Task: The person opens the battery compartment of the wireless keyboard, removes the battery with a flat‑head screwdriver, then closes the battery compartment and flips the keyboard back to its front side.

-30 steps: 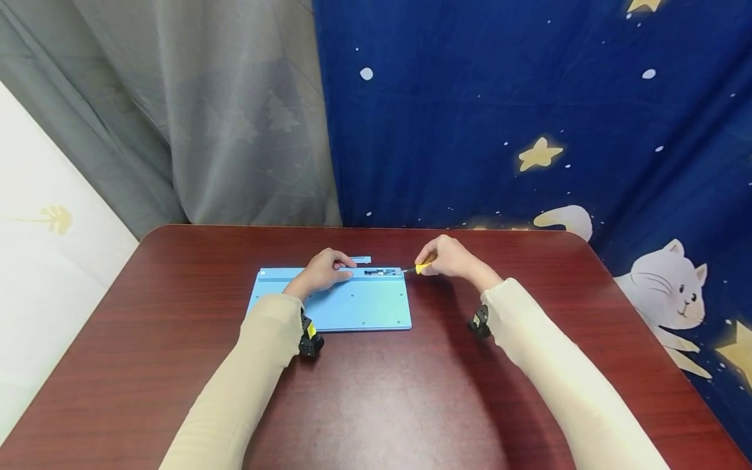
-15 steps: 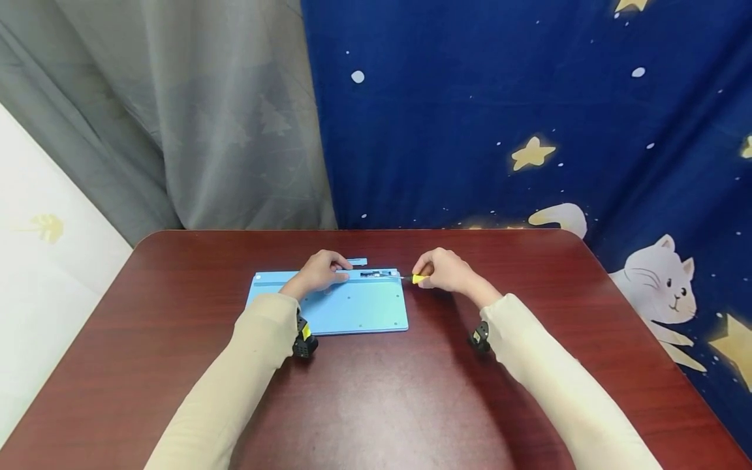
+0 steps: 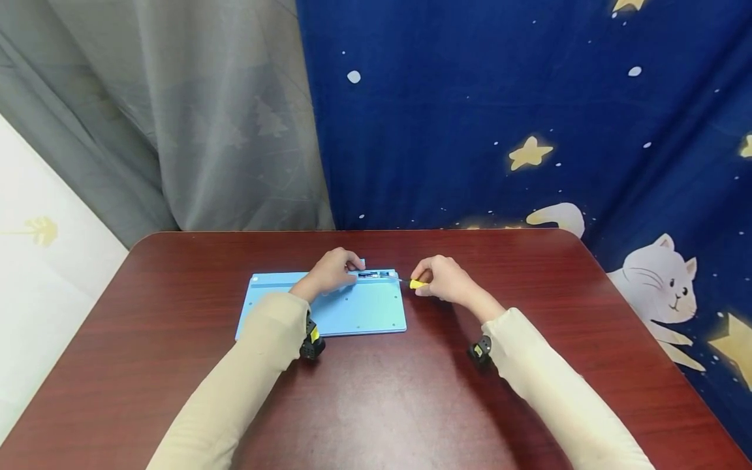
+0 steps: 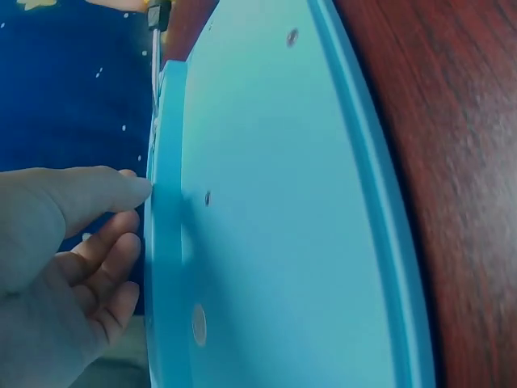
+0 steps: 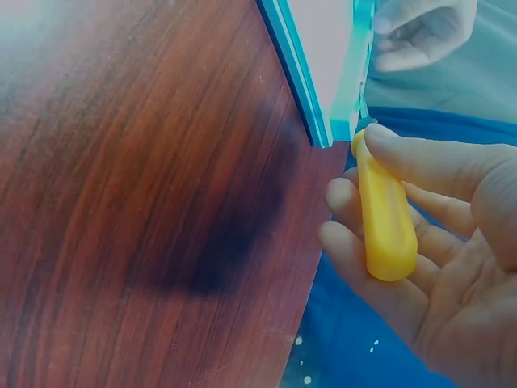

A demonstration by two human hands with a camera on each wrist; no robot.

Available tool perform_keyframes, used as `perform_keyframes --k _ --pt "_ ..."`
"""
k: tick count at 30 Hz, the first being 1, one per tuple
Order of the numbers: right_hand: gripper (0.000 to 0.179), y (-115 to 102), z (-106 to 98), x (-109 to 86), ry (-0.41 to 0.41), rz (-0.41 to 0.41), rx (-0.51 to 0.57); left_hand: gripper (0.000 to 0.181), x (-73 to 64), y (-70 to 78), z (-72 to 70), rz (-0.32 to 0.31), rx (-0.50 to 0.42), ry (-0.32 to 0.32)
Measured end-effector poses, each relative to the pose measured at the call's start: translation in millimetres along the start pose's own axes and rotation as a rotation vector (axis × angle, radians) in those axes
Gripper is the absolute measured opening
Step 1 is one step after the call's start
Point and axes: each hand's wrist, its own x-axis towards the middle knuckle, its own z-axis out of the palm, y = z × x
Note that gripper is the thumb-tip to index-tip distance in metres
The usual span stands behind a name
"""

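Note:
A light blue keyboard (image 3: 358, 316) lies underside up on the table, with screw holes along it and an uncovered battery slot (image 3: 371, 275) in its far ridge. Dark and silvery contents show in the slot, too small to tell apart. My left hand (image 3: 331, 271) rests at that ridge, left of the slot; the left wrist view shows the thumb (image 4: 121, 187) touching it and the other fingers loosely bent. My right hand (image 3: 444, 279) pinches a screwdriver by its yellow handle (image 5: 388, 218). Its thin metal shaft (image 4: 156, 69) reaches over the keyboard's right end to the slot.
A small blue cover piece (image 3: 362, 263) lies behind the keyboard, mostly hidden by my left hand. The reddish-brown table (image 3: 388, 405) extends around them. Grey curtain (image 3: 235, 130) and dark blue curtain (image 3: 423, 130) hang behind its far edge.
My left hand has slid right along the ridge, now covering most of the small blue piece. The right hand has come slightly nearer, tilting the screwdriver. The head view has shifted a little.

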Motion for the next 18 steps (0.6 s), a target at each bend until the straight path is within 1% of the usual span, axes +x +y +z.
perform_keyframes --k 3,8,11,14,18 --pt "0.022 1 1 -2.8 0.025 0.012 0.024 0.020 3.5 3.9 4.5 0.047 0.049 -0.013" --pt "0.021 6 1 -7.0 0.095 0.029 0.057 0.019 8.6 9.3 7.9 0.102 0.163 -0.056" --pt "0.021 11 0 -10.6 0.128 0.041 0.052 0.020 10.9 12.4 8.7 0.127 0.219 -0.078" --pt "0.022 15 0 -14.8 0.141 0.063 0.052 0.021 13.4 14.9 8.8 0.132 0.242 -0.097" --pt "0.023 22 -1 -19.8 0.151 0.082 0.047 0.021 17.0 17.8 7.8 0.119 0.252 -0.131"
